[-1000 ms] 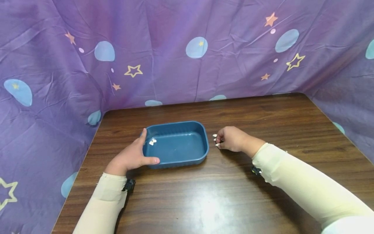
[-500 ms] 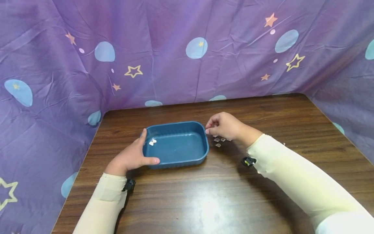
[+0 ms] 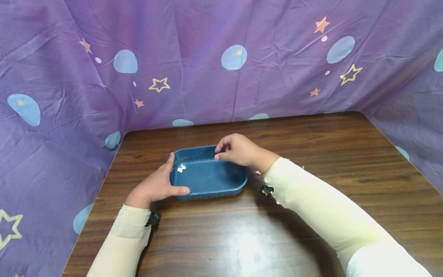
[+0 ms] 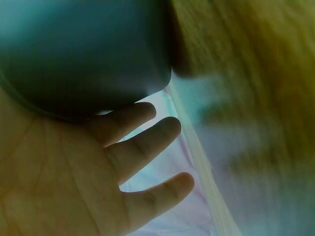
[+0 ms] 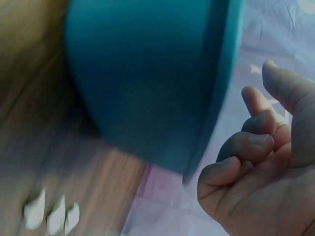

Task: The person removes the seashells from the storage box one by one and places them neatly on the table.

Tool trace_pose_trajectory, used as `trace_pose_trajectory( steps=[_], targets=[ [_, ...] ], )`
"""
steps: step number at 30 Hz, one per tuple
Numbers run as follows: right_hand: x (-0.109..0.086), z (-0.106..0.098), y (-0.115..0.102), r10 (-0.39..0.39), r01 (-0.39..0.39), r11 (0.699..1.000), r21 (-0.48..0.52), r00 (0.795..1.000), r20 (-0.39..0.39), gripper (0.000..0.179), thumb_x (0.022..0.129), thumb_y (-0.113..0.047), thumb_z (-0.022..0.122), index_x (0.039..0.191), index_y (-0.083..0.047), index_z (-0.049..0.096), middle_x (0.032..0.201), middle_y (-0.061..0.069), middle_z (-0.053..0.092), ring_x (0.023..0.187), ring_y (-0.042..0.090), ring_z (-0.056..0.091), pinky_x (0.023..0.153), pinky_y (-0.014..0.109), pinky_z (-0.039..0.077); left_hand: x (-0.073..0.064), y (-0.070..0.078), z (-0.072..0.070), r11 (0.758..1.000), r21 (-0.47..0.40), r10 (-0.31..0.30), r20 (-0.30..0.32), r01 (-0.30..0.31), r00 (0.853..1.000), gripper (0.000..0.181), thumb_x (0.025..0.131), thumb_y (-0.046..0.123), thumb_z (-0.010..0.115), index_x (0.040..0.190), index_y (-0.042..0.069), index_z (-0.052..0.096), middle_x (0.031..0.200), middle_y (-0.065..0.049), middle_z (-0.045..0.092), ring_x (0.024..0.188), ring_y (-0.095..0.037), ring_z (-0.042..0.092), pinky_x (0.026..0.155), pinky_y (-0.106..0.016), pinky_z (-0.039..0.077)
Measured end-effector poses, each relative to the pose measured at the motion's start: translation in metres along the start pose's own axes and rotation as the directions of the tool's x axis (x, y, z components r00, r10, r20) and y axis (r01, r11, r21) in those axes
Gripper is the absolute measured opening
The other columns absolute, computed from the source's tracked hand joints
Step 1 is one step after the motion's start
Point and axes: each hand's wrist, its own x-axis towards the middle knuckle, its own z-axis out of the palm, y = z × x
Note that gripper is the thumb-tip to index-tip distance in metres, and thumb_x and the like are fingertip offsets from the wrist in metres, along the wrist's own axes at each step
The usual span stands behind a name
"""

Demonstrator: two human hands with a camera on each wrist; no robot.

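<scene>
A blue rectangular tray stands on the wooden table, with two small white pointed pieces at its left end. My left hand holds that end, the thumb along the near rim and the index finger at the far left corner. In the left wrist view, several other fingers stretch out beside the tray. Over the tray's right part hovers my right hand, thumb and index tips close together. Its other fingers are curled. I cannot tell whether a white piece is between the tips.
Several more white teardrop pieces, like garlic cloves, lie on the table right of the tray, partly hidden by my right wrist in the head view. A purple curtain with stars hangs behind the table and at its sides.
My right hand has lifted from the white pieces on the table and moved left over the tray. The left hand and the tray have stayed in place.
</scene>
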Motion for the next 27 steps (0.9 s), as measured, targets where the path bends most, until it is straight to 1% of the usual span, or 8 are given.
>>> trace_pose_trajectory(
  steps=[2,6,12,15,19,27],
  targets=[
    [0.005,0.008,-0.004,0.002,-0.002,1.000,0.008,1.000,0.019,0.016,0.091,-0.023,0.083,0.100,-0.011,0.079,0.060,-0.008,0.048,0.057,0.007,0.045,0.059,0.026,0.041,0.000,0.000,0.000,1.000,0.003,-0.007,0.007,0.007,1.000,0.143,0.079,0.066,0.084,0.168,0.007,-0.011,0.170,-0.034,0.016,0.154,-0.051,0.029,0.122,-0.063,0.031],
    [0.013,0.021,-0.013,0.006,-0.008,0.999,0.032,0.999,0.048,0.016,0.092,-0.024,0.083,0.102,-0.011,0.079,0.062,-0.007,0.049,0.058,0.008,0.045,0.059,0.025,0.041,0.000,0.000,0.000,1.000,0.007,-0.002,0.011,0.002,1.000,0.143,0.079,0.066,0.084,0.168,0.006,-0.012,0.170,-0.035,0.017,0.154,-0.052,0.030,0.122,-0.064,0.031],
    [0.022,0.037,-0.024,0.005,-0.009,0.998,0.058,0.997,0.071,0.017,0.092,-0.025,0.082,0.104,-0.012,0.079,0.062,-0.006,0.050,0.058,0.008,0.046,0.057,0.024,0.041,0.001,-0.002,0.000,1.000,0.007,-0.001,0.013,0.001,1.000,0.142,0.081,0.065,0.083,0.168,0.007,-0.012,0.170,-0.034,0.016,0.155,-0.050,0.029,0.122,-0.064,0.031],
    [0.027,0.044,-0.028,0.004,-0.008,0.998,0.057,0.997,0.075,0.017,0.093,-0.025,0.082,0.104,-0.012,0.079,0.063,-0.005,0.052,0.059,0.008,0.048,0.057,0.024,0.041,0.001,-0.002,0.000,1.000,0.011,-0.001,0.015,0.001,1.000,0.142,0.081,0.066,0.083,0.168,0.006,-0.013,0.170,-0.034,0.016,0.154,-0.051,0.029,0.122,-0.064,0.031],
    [0.033,0.053,-0.031,0.023,-0.026,0.999,0.045,0.997,0.074,0.017,0.093,-0.026,0.083,0.104,-0.013,0.079,0.069,-0.004,0.055,0.063,0.009,0.051,0.058,0.023,0.042,0.001,-0.002,0.000,1.000,0.010,0.002,0.017,-0.002,1.000,0.142,0.081,0.066,0.083,0.168,0.006,-0.012,0.171,-0.034,0.016,0.155,-0.051,0.029,0.122,-0.064,0.031],
    [0.042,0.069,-0.036,0.045,-0.048,0.998,0.037,0.995,0.086,0.018,0.093,-0.028,0.083,0.104,-0.014,0.080,0.076,-0.003,0.063,0.069,0.010,0.053,0.062,0.024,0.045,0.001,-0.002,0.000,1.000,0.007,-0.001,0.026,0.000,1.000,0.141,0.082,0.068,0.081,0.168,0.008,-0.015,0.172,-0.032,0.012,0.156,-0.051,0.026,0.122,-0.065,0.031]
  ],
)
